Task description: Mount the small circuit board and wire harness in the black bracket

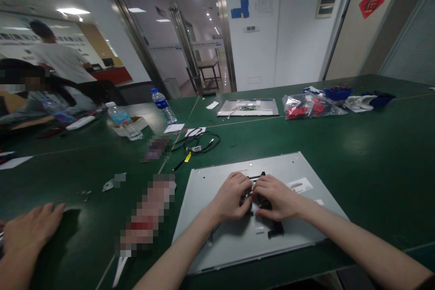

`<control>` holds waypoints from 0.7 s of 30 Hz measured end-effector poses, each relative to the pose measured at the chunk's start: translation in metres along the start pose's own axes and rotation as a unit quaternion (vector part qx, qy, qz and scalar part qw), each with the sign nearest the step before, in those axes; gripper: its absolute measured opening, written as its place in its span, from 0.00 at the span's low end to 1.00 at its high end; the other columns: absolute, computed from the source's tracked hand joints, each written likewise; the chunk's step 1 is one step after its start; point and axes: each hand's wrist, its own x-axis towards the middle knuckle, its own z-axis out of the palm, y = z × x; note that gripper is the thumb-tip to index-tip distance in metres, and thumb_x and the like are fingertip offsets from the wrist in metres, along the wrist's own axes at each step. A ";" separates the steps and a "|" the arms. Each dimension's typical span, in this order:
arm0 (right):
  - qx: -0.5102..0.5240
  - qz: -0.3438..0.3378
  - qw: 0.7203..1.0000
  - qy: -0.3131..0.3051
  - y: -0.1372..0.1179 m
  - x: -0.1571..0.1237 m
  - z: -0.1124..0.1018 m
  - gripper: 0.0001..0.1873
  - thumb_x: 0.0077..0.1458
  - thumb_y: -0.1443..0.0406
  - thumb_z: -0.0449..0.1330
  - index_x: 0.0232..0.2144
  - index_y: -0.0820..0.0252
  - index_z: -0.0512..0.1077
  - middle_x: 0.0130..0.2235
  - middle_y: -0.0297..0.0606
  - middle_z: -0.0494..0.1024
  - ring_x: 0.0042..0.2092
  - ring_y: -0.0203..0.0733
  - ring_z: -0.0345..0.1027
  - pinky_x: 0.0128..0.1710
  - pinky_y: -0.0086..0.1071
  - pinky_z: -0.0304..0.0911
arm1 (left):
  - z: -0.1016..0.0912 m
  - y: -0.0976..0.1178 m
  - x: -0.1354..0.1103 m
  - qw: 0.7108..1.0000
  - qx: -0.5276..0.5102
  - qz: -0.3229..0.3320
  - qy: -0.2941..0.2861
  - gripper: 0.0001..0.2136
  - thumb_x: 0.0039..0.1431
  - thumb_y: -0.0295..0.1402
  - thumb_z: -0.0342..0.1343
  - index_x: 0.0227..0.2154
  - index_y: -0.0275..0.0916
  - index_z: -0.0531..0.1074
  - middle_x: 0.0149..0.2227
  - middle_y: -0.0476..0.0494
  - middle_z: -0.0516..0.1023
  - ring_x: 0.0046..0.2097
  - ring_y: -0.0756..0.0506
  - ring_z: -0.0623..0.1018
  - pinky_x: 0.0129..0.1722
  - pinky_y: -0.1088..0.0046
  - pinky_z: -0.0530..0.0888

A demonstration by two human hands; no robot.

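A grey metal panel (pixel 292 167), the back of a flat screen, lies flat on the green table in front of me. Both my hands rest on its middle. My left hand (pixel 233 197) has its fingers curled and pinched on a small dark part (pixel 253 190) at the panel's centre. My right hand (pixel 277 197) is closed on the same dark part from the right, and the fingertips of both hands meet there. A black bracket piece (pixel 276 230) sticks out below my right hand. A white label (pixel 299 185) sits on the panel to the right.
Another person's hand (pixel 29 231) lies flat on the table at the far left. A black cable coil (pixel 197 141), two water bottles (pixel 163 105), a second panel (pixel 248 108) and a plastic bag with red parts (pixel 307 106) lie further back. People sit at the left.
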 end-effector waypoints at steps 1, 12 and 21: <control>-0.004 0.000 1.000 -0.003 0.000 0.000 0.001 0.15 0.50 0.58 0.64 0.37 0.59 0.67 0.40 0.42 0.73 0.42 0.47 0.63 0.45 0.41 0.58 | 0.001 0.001 0.001 1.000 -0.001 0.002 -0.001 0.04 0.51 0.29 0.51 0.32 0.41 0.65 0.34 0.44 0.71 0.40 0.41 0.71 0.49 0.60 0.65; -0.003 0.030 0.999 -0.016 0.003 -0.002 0.003 0.23 0.47 0.56 0.66 0.41 0.60 0.64 0.41 0.42 0.71 0.44 0.48 0.61 0.46 0.41 0.58 | 0.004 0.003 0.004 1.000 0.000 0.014 -0.003 0.02 0.54 0.28 0.51 0.30 0.41 0.65 0.33 0.45 0.72 0.39 0.42 0.71 0.48 0.61 0.65; 0.015 0.037 0.999 -0.031 0.001 -0.002 0.003 0.25 0.48 0.56 0.65 0.44 0.60 0.62 0.44 0.44 0.69 0.46 0.50 0.61 0.48 0.44 0.58 | 0.008 0.000 0.003 1.000 0.002 0.005 0.003 0.03 0.53 0.27 0.52 0.30 0.40 0.64 0.33 0.46 0.71 0.39 0.43 0.71 0.47 0.62 0.64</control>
